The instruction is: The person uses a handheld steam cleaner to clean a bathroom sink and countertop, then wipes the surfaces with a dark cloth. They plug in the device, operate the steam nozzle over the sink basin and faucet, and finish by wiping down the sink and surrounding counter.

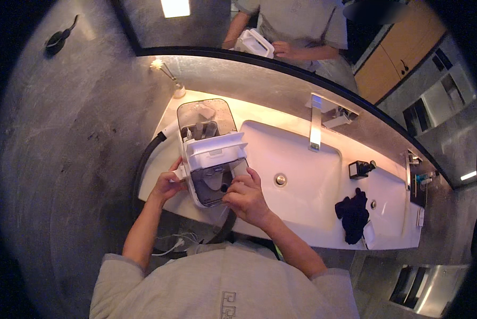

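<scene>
A white appliance (216, 151) with two smoky see-through tanks stands at the left end of the washbasin counter. The rear tank (206, 112) has water drops and a pale patch inside. My left hand (169, 184) grips the near left side of the machine, fingers partly under it. On the other side my right hand (247, 198) is curled round the right edge of the front tank (210, 183), thumb and fingers closed on it. A dark hose (152, 149) with a white end piece lies along its left side.
Right of the machine lies a white basin (307, 186) under a tall faucet (316, 127). A black soap bottle (359, 169) and a dark cloth (353, 215) sit farther right, by a second basin. A reed diffuser (179, 89) stands at the back left; white cables (179, 243) hang below.
</scene>
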`<control>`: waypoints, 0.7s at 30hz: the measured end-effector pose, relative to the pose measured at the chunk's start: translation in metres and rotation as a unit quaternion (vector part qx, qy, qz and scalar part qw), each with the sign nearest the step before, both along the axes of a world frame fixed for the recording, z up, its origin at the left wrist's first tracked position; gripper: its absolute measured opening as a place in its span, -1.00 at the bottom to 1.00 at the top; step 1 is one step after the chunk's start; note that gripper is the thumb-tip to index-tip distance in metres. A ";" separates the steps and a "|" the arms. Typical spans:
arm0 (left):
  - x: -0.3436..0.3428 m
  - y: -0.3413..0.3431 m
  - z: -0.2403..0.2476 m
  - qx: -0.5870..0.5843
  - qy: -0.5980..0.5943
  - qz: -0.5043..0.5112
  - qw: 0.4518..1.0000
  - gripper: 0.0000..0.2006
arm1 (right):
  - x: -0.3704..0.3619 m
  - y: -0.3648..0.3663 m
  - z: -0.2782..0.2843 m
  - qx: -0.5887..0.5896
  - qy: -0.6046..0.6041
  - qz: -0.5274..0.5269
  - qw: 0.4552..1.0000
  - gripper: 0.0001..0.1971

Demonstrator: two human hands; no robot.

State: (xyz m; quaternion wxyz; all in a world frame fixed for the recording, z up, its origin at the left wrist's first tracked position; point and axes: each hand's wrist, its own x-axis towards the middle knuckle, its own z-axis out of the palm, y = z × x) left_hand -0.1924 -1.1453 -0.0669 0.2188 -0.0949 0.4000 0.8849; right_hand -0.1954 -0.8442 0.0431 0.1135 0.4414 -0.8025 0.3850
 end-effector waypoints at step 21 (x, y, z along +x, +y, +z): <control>0.003 0.086 0.074 -0.294 -0.042 0.109 0.949 -0.21 | -0.057 0.079 -0.023 -0.271 -0.501 -0.124 0.813 -0.14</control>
